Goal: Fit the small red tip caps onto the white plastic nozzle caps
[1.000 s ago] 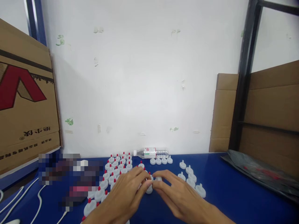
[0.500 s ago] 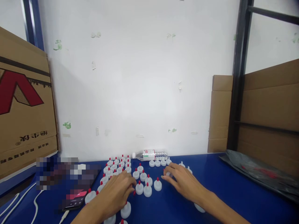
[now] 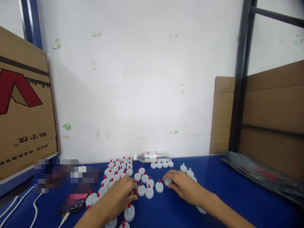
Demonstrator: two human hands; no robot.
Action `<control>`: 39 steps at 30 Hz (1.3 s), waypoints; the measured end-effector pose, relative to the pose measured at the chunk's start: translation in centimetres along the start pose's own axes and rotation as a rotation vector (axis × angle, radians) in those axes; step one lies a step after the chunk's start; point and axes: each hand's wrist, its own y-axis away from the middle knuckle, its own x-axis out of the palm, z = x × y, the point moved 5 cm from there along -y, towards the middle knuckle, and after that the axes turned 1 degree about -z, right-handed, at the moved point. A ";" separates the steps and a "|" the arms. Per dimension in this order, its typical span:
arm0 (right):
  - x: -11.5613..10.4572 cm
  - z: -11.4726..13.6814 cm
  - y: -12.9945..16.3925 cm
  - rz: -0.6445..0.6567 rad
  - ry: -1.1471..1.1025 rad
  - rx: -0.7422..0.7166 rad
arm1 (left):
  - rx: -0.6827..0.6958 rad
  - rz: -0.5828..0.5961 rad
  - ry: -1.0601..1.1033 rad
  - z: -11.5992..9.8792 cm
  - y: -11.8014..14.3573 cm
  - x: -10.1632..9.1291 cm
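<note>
My right hand (image 3: pixel 186 186) has its fingers curled round a white nozzle cap (image 3: pixel 167 181) low over the blue table; the cap's top is hidden by the fingers. My left hand (image 3: pixel 120 194) is curled closed among the white caps at left, a speck of red showing by its fingertips; what it holds is mostly hidden. Between the hands stand several red-tipped white caps (image 3: pixel 149 192), the nearest to my right hand being a single upright cap (image 3: pixel 159 186). Further red-tipped caps (image 3: pixel 116 169) crowd behind my left hand, and one (image 3: pixel 129 213) stands in front of it.
A clear plastic bottle (image 3: pixel 152 157) lies along the wall. Plain white caps without red tips (image 3: pixel 183 168) stand beyond my right hand. A phone (image 3: pixel 77 205) with white cables is at left, a dark plastic bag (image 3: pixel 263 174) at right. Cardboard boxes (image 3: pixel 26 120) flank the table.
The cap in my right hand, whose red tip showed before, is lower and its tip is now covered by the fingers. My left hand has hardly moved; the view shifted slightly.
</note>
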 end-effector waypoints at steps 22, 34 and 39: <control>-0.7 -7.5 0.5 0.015 0.303 0.390 | 0.095 -0.156 -0.125 -0.1 0.1 -1.2; -0.9 -8.0 0.3 0.006 0.245 0.388 | 0.158 -0.201 -0.115 -0.8 0.4 -2.2; -3.5 -3.4 -0.1 -0.180 0.196 0.247 | 0.255 -0.309 -0.139 -1.0 0.2 -1.6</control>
